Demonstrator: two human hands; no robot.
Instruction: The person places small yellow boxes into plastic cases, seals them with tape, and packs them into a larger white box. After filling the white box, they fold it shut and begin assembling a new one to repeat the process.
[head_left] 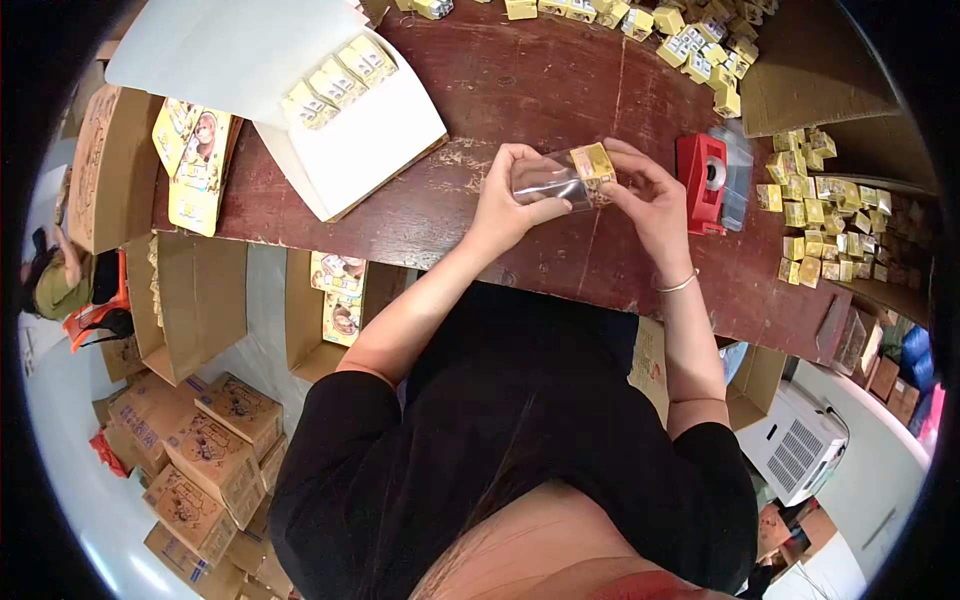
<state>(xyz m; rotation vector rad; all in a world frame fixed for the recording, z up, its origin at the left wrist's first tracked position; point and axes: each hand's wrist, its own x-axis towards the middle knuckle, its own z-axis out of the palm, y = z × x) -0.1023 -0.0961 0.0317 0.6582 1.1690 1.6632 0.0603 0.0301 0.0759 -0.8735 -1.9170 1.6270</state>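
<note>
My left hand [507, 207] is closed round a clear plastic sleeve [545, 182] above the front part of the dark red table [480, 100]. At the sleeve's right end sits a small yellow printed box [592, 163]. The thumb and fingers of my right hand [650, 205] grip that box from the right. Just right of this hand lies a red tape dispenser [700, 180]. To the left, a white carton [370, 145] stands with its lid up, and a row of small yellow boxes [340, 82] lies inside.
Many small yellow boxes [690, 50] are heaped along the far edge. More spill from a cardboard box [905, 205] at the right. Yellow printed packs [200, 170] lie at the left table end. Stacked cartons [210, 450] stand on the floor; another person [70, 280] is far left.
</note>
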